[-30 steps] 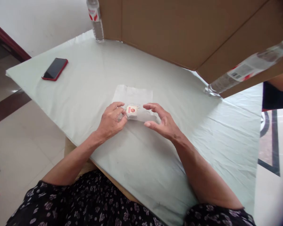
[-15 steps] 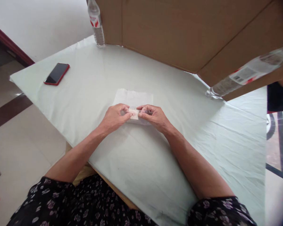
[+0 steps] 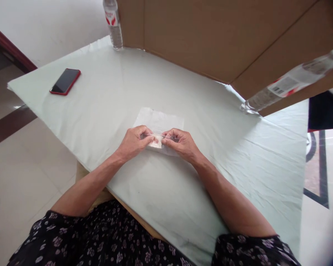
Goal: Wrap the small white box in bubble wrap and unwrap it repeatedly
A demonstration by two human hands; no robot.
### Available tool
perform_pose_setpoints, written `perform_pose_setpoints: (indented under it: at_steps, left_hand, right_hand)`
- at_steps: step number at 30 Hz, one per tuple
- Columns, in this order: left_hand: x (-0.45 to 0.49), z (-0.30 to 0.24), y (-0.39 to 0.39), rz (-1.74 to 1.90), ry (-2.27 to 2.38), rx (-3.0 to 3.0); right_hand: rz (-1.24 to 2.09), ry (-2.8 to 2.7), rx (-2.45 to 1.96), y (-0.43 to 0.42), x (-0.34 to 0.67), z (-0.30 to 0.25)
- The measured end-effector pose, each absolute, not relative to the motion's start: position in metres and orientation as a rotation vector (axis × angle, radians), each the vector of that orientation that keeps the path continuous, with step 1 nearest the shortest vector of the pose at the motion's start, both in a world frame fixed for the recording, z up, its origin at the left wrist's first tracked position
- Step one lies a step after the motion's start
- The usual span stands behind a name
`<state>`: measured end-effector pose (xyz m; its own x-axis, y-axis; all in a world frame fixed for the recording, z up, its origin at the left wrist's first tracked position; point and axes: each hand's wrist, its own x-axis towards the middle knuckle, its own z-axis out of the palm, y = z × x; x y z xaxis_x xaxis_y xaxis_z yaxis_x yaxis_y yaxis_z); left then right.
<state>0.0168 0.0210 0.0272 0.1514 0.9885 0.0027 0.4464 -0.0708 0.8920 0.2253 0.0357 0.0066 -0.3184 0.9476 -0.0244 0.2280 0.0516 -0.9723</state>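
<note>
Both hands pinch a clear plastic bag (image 3: pixel 170 151) over the middle of the cloth-covered table. My left hand (image 3: pixel 135 142) grips its left side between thumb and fingers. Closed the same way, my right hand (image 3: pixel 182 144) has the right side. Between the thumbs shows a small cream-coloured piece (image 3: pixel 156 142); whether it lies inside the bag or on it, I cannot tell. Just beyond the fingers lies a flat whitish sheet (image 3: pixel 160 118), its near edge hidden by the hands. It may be part of the same bag.
A red-cased phone (image 3: pixel 65 82) lies at the table's left. A water bottle (image 3: pixel 115 29) stands at the back against a large cardboard panel (image 3: pixel 183 37). Another bottle (image 3: pixel 291 85) leans in front of the panel at right. Pale cloth (image 3: pixel 100 99) covers the table.
The view has shifted slightly, so the hands and bag sit a little lower in the picture. The cream piece looks more creased between the thumbs. Both grips stay closed.
</note>
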Motion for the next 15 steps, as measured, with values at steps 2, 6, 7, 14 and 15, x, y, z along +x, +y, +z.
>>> perform_pose_setpoints:
  at_steps: [2, 6, 7, 14, 15]
  left_hand:
    - [0.016, 0.027, 0.023, 0.843, 1.405, 1.668]
    - [0.014, 0.030, 0.027, 0.767, 1.395, 1.692]
    - [0.014, 0.031, 0.027, 0.754, 1.391, 1.691]
    - [0.015, 0.030, 0.031, 0.733, 1.388, 1.704]
    - [0.014, 0.031, 0.031, 0.721, 1.388, 1.713]
  right_hand:
    - [1.309, -1.671, -1.217, 0.037, 0.227, 0.005]
    - [0.887, -1.867, -1.313, 0.035, 0.233, 0.010]
    - [0.670, -1.920, -1.315, 0.032, 0.233, 0.013]
    - [-0.048, -2.416, -0.968, 0.003, 0.214, 0.025]
    - [-0.064, -2.465, -0.970, 0.001, 0.211, 0.023]
